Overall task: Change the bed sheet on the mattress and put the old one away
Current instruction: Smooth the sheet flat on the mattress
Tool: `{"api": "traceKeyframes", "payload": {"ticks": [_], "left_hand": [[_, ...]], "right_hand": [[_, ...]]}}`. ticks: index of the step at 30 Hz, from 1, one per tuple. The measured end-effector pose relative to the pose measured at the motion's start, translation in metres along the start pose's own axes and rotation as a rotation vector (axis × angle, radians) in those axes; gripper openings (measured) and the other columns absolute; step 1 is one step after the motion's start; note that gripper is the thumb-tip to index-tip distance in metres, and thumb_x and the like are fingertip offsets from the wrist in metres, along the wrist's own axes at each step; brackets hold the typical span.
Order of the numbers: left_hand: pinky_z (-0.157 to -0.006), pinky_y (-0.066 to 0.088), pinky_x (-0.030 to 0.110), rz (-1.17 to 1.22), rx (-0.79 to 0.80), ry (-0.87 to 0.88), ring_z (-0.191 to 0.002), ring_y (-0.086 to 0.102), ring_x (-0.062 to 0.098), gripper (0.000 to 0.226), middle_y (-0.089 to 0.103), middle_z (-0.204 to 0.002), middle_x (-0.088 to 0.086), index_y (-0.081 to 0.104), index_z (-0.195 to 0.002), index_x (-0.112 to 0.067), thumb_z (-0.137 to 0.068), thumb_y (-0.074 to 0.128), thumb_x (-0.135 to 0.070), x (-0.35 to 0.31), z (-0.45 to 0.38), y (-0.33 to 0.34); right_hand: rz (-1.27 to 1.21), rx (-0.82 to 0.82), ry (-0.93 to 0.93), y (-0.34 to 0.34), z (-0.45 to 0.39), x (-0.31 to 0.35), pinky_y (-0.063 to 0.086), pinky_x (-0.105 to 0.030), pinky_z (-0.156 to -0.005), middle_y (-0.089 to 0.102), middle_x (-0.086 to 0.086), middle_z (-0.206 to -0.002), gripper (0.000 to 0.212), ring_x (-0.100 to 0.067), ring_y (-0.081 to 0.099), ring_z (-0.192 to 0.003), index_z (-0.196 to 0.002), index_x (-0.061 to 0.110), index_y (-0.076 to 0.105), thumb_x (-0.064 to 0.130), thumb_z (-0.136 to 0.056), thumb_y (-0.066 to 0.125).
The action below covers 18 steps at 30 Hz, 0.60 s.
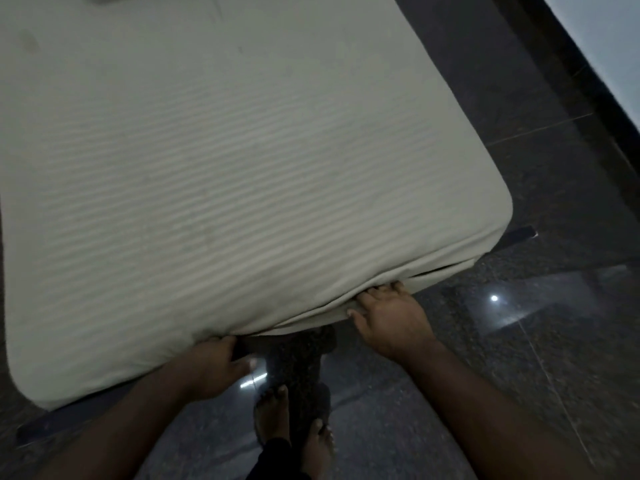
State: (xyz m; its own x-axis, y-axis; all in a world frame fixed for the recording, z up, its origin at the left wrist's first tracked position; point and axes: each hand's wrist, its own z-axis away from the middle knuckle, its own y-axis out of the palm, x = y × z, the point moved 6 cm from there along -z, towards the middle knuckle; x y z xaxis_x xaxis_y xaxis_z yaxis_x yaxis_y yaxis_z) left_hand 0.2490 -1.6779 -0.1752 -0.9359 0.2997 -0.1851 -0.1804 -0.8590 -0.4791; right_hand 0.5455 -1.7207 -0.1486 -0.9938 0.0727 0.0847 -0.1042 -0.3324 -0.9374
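Hands are both down at the foot end of the mattress (pixel 398 277), right at the bottom edge where the cream striped sheet (pixel 207 174) wraps over the side. The left hand (pixel 211 367) has its fingers curled up under the edge with the thumb sticking out to the side, so it looks like it's gripping the underside there, though the fingertips are hidden and can't really be checked. The right hand (pixel 391 318) is flatter, with its fingers pushed into the fold where the sheet meets the mattress bottom, more pressing or tucking than grabbing.

Progress-wise it's honestly hard to call. The sheet is lying smooth and tight across the whole top and both near corners look covered, which reads like a sheet being tucked in at the end. But nothing says for sure this is the fresh one; it could equally be the old one about to get pulled loose. No second sheet shows up anywhere, so the "put the old one away" bit can't be judged.

Whole thing sits low on a dark polished floor (pixel 554 306), with bare feet (pixel 273 414) visible just behind the edge and a pale wall (pixel 609 46) off to the right.
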Motion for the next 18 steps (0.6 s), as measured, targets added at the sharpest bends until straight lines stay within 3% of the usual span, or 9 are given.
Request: {"api": "traceKeyframes", "payload": {"ticks": [4,6,8,11,13,15,18], "left_hand": [[-0.091,0.046,0.03,-0.178,-0.135,-0.007,-0.12,0.06,0.023,0.046,0.066,-0.128,0.006,0.06,-0.123,-0.022,-0.098,0.044,-0.057,-0.006,0.022,-0.009],[-0.087,0.048,0.032,-0.168,-0.28,0.046,-0.114,0.063,0.023,0.048,0.07,-0.119,0.004,0.064,-0.118,-0.024,-0.097,0.036,-0.056,-0.032,0.035,-0.023],[-0.087,0.048,0.033,-0.057,-0.359,0.153,-0.112,0.064,0.021,0.051,0.07,-0.117,0.001,0.064,-0.118,-0.026,-0.092,0.03,-0.052,-0.068,0.037,-0.029],[-0.096,0.049,0.03,0.117,-0.435,0.343,-0.12,0.062,0.02,0.063,0.066,-0.131,-0.001,0.063,-0.13,-0.025,-0.086,0.028,-0.052,-0.132,0.019,-0.028],[-0.107,0.042,0.029,0.121,-0.467,0.392,-0.133,0.054,0.02,0.064,0.055,-0.146,0.001,0.055,-0.142,-0.02,-0.089,0.033,-0.048,-0.163,0.001,-0.027],[-0.111,0.036,0.03,0.1,-0.461,0.367,-0.136,0.049,0.021,0.066,0.049,-0.151,0.001,0.047,-0.148,-0.02,-0.091,0.032,-0.049,-0.183,-0.015,-0.025],[-0.095,0.048,0.038,0.143,-0.5,0.199,-0.115,0.062,0.029,0.072,0.065,-0.126,0.006,0.056,-0.132,-0.021,-0.084,0.019,-0.06,-0.195,-0.032,-0.025]], "right_hand": [[0.048,0.068,0.028,-0.005,-0.021,0.006,0.051,-0.045,-0.075,0.071,-0.01,-0.074,0.042,-0.033,0.069,-0.07,-0.074,0.017,0.07,0.046,-0.086,0.042],[0.07,0.245,-0.028,0.0,-0.034,0.009,0.044,-0.051,-0.09,0.072,-0.013,-0.104,0.051,-0.035,0.068,-0.098,-0.102,0.02,0.072,0.045,-0.092,0.029],[-0.03,0.416,0.09,0.009,-0.048,-0.004,0.033,-0.053,-0.109,0.06,-0.007,-0.138,0.059,-0.029,0.053,-0.131,-0.131,0.025,0.062,0.055,-0.095,0.025],[-0.045,0.519,0.102,0.02,-0.069,-0.01,0.025,-0.048,-0.121,0.041,-0.002,-0.156,0.07,-0.024,0.035,-0.147,-0.147,0.027,0.046,0.063,-0.091,0.028],[-0.068,0.556,0.032,0.022,-0.07,-0.012,0.032,-0.043,-0.118,0.044,-0.006,-0.154,0.066,-0.025,0.04,-0.143,-0.144,0.024,0.05,0.061,-0.093,0.031],[-0.172,0.516,-0.077,0.016,-0.059,-0.023,0.045,-0.037,-0.104,0.059,-0.011,-0.14,0.053,-0.026,0.055,-0.13,-0.131,0.022,0.062,0.055,-0.097,0.038],[-0.549,0.231,-0.21,-0.011,-0.033,-0.043,0.053,-0.028,-0.086,0.074,-0.001,-0.114,0.034,-0.016,0.067,-0.109,-0.114,0.021,0.073,0.039,-0.093,0.054]]}}
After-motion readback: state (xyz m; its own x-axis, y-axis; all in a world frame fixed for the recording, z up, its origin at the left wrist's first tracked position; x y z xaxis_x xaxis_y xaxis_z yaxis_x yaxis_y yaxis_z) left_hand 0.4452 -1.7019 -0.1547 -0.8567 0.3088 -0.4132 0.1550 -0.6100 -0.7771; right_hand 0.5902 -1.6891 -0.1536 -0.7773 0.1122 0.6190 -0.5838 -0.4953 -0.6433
